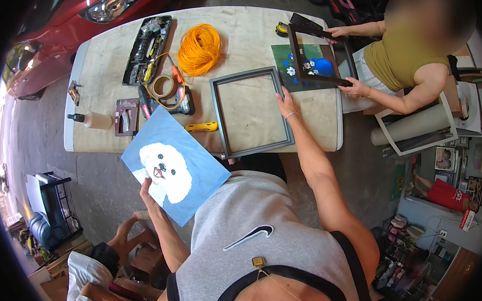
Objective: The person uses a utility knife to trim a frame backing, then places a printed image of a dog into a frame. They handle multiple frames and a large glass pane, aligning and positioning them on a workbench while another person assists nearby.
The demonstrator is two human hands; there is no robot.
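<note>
In my left hand point(149, 190) is a painting point(198, 161) of a white dog on a blue ground, tilted and held by its lower left edge near my body. The fingers behind it are hidden. My right hand point(288, 105) grips the right side of a grey picture frame point(254, 148), which lies on the table point(105, 48) at its near edge. Through the frame the pale tabletop shows. Across the right end of the table, another person holds a dark brown frame point(324, 80) over a painting point(281, 57) of flowers on green.
A coil of orange cord point(198, 49), a toolbox tray point(147, 51), a tape roll point(163, 86), a power drill point(184, 100), a yellow-handled cutter point(201, 127) and a white bottle point(97, 120) sit on the table. A tape measure point(282, 29) is at the far right. Another person point(89, 278) sits behind at lower left.
</note>
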